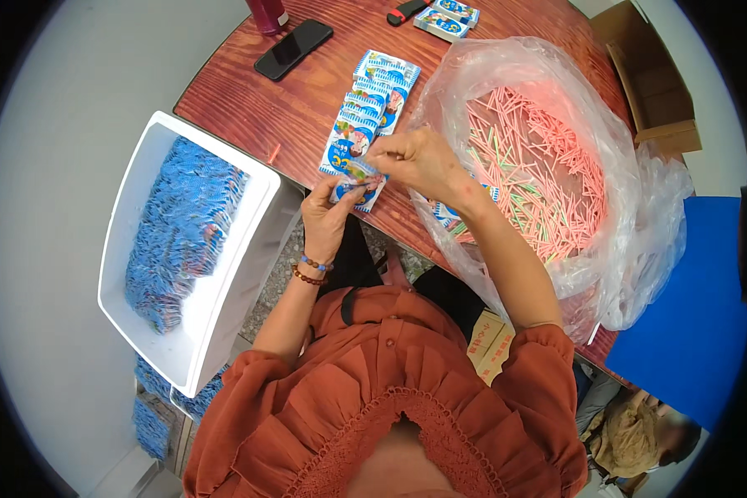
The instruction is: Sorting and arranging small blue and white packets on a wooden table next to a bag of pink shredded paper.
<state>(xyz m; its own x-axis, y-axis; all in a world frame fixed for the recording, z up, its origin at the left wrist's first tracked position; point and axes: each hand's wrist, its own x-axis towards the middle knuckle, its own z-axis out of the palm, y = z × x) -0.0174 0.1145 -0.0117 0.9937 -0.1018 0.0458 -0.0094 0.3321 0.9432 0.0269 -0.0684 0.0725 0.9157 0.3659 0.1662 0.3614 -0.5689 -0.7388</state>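
Note:
Near the table's front edge, my left hand [327, 214] pinches a small blue-and-white packet [370, 196] between thumb and fingers. My right hand [425, 163] is closed in a pinch at that packet's upper edge; what lies between its fingertips is hidden. Just beyond, overlapping packets of the same kind [363, 111] lie in a row on the wooden table. Right of my hands sits a large clear plastic bag [465, 70], its mouth spread wide around many thin pink and green sticks [556, 158]. Another packet [445, 214] shows partly behind my right wrist, against the bag.
At left stands a white bin [261, 178] with packed blue packets [183, 224]. A black phone [294, 50], a dark red bottle [267, 15], a red-black tool [407, 11] and small packs [441, 23] lie at the back. A cardboard box [651, 75] and blue panel [681, 324] are at right.

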